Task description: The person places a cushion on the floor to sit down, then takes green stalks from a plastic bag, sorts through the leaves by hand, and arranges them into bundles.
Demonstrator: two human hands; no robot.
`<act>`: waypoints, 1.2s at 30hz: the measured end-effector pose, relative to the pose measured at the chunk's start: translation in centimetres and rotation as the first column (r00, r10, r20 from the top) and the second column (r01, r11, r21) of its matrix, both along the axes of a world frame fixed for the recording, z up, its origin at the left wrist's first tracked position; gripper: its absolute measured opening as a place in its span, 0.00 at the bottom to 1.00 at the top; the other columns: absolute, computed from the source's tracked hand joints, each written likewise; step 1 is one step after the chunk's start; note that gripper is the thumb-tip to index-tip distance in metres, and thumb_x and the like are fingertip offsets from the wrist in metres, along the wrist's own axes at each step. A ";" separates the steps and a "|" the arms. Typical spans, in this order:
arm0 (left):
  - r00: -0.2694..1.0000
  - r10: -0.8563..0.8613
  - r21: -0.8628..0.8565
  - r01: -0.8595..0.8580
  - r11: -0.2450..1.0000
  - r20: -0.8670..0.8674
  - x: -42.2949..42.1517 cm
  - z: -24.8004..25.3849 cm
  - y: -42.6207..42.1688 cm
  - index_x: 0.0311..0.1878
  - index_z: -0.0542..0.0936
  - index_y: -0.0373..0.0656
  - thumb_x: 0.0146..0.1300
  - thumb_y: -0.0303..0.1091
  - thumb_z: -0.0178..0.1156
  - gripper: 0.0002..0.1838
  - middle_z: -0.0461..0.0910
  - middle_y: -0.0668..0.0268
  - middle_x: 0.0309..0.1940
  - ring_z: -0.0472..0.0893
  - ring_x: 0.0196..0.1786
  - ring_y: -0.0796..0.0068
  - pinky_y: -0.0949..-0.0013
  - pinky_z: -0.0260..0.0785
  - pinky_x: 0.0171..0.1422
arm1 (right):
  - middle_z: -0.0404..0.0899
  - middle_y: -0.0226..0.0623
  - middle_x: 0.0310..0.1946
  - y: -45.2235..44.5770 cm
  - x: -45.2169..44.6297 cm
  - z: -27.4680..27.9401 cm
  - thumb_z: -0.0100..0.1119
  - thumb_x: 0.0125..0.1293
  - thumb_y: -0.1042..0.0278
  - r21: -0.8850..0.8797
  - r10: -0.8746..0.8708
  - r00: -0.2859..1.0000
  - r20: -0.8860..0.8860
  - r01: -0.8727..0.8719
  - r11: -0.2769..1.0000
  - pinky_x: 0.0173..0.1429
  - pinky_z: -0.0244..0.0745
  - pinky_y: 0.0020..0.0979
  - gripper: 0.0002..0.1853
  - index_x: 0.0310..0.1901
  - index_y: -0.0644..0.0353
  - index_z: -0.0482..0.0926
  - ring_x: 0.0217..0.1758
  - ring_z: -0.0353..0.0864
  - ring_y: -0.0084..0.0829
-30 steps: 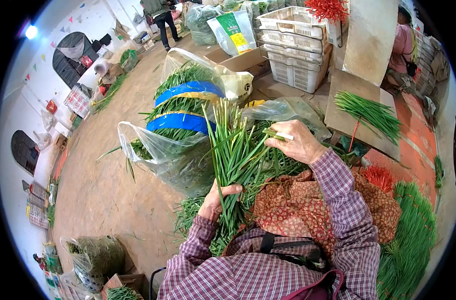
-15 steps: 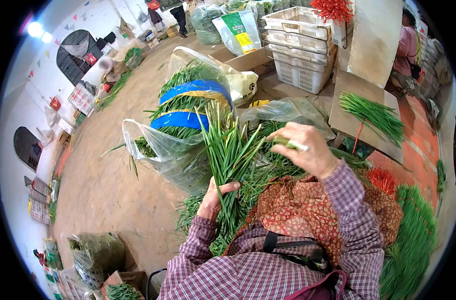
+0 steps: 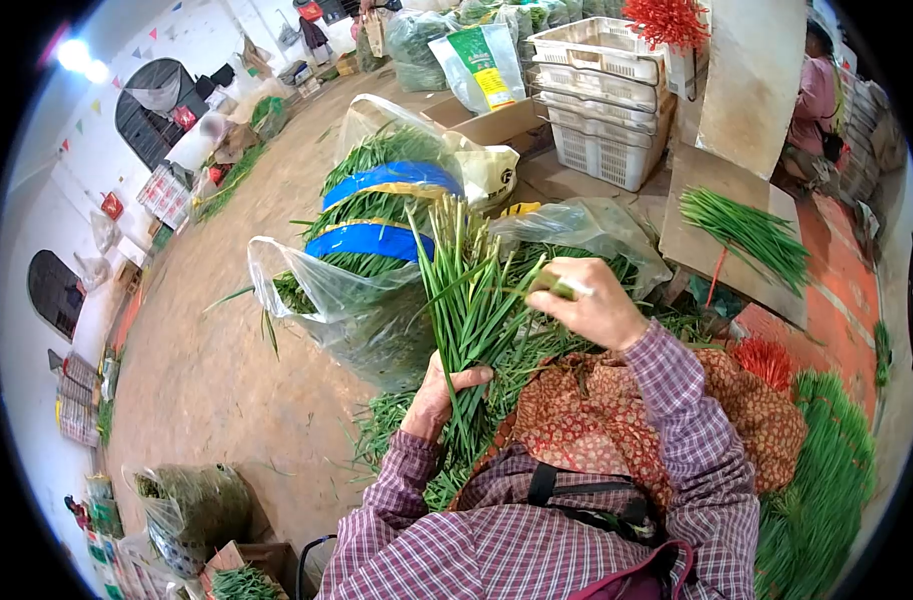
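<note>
In the head view, the left hand [image 3: 438, 398] had its fingers wrapped around the leafy stalks [image 3: 464, 285], just right of the clear bag [image 3: 361, 325], pale ends pointing far. At the stalks' right, the right hand [image 3: 596, 302] pinched a pale, blurred piece [image 3: 580, 287]; contact with the stalks was unclear. Good handling probably called for a snug, uncrushing left hold and light pinches, stalk by stalk.

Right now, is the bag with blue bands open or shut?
Open: the bag's edges stand apart at the top, with greens and blue bands showing between them.
</note>
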State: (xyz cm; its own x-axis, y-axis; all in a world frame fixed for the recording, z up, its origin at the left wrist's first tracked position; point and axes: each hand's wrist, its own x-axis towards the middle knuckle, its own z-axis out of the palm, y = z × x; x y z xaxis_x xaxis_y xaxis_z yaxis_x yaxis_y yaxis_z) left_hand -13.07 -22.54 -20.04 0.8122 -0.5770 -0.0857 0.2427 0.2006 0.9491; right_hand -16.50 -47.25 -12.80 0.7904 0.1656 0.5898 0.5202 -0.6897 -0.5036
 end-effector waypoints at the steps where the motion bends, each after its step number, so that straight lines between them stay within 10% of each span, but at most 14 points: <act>1: 1.000 0.003 0.000 -0.003 1.000 -0.001 -0.1 0.2 0.1 0.49 0.76 0.35 0.46 0.24 0.69 0.24 0.80 0.62 0.32 0.79 0.29 0.72 0.70 0.74 0.29 | 0.78 0.35 0.24 -0.6 -0.3 0.4 0.62 0.60 0.60 0.102 0.014 0.992 -0.123 -0.001 0.995 0.31 0.73 0.32 0.12 0.34 0.61 0.82 0.24 0.76 0.29; 7: 0.989 0.118 -0.010 -0.119 0.993 -0.087 0.1 0.1 1.1 0.49 0.76 0.35 0.48 0.24 0.67 0.22 0.80 0.63 0.32 0.79 0.28 0.74 0.72 0.72 0.30 | 0.81 0.35 0.28 -5.3 -2.2 0.9 0.58 0.65 0.58 0.471 0.136 0.955 -0.262 0.004 0.882 0.35 0.75 0.29 0.13 0.38 0.61 0.82 0.28 0.77 0.23; 15: 0.991 0.098 -0.036 -0.102 0.994 -0.094 -0.2 0.4 0.2 0.50 0.76 0.35 0.47 0.24 0.68 0.23 0.80 0.63 0.32 0.79 0.29 0.73 0.71 0.72 0.29 | 0.79 0.33 0.21 1.3 -1.8 -1.3 0.63 0.60 0.46 0.110 -0.109 0.937 -0.333 0.153 0.982 0.24 0.74 0.29 0.21 0.35 0.60 0.80 0.20 0.75 0.21; 22: 0.994 0.059 -0.034 -0.063 0.997 -0.087 -0.4 0.4 0.6 0.53 0.73 0.35 0.46 0.26 0.68 0.27 0.81 0.60 0.33 0.79 0.29 0.71 0.70 0.72 0.29 | 0.81 0.29 0.25 1.5 -0.5 -2.7 0.67 0.56 0.61 0.016 -0.177 0.984 0.006 0.177 0.984 0.28 0.76 0.27 0.08 0.30 0.55 0.82 0.23 0.78 0.22; 28: 0.995 0.076 -0.002 -0.076 0.997 -0.069 -0.5 -0.5 1.3 0.50 0.74 0.33 0.47 0.28 0.67 0.25 0.80 0.59 0.28 0.77 0.24 0.70 0.68 0.71 0.27 | 0.81 0.29 0.27 -3.5 0.1 -3.6 0.65 0.59 0.65 -0.035 -0.576 0.816 -0.045 0.575 0.817 0.29 0.78 0.28 0.06 0.33 0.57 0.84 0.22 0.77 0.23; 33: 0.992 0.100 -0.079 -0.106 0.991 -0.070 -0.6 -0.2 0.8 0.50 0.74 0.33 0.47 0.26 0.66 0.24 0.79 0.58 0.28 0.78 0.24 0.69 0.67 0.70 0.26 | 0.78 0.48 0.50 -2.2 -1.1 -4.4 0.57 0.56 0.31 0.343 -0.151 0.873 -0.463 0.334 0.878 0.54 0.78 0.35 0.44 0.63 0.62 0.65 0.48 0.81 0.35; 36: 0.993 0.083 -0.075 -0.089 0.993 -0.084 -1.0 -0.3 -0.1 0.50 0.74 0.33 0.46 0.26 0.67 0.25 0.80 0.58 0.28 0.78 0.25 0.69 0.68 0.71 0.26 | 0.79 0.41 0.47 1.1 0.0 -4.8 0.59 0.55 0.31 0.611 0.056 0.893 -0.447 0.258 0.749 0.51 0.77 0.31 0.42 0.59 0.61 0.70 0.45 0.80 0.28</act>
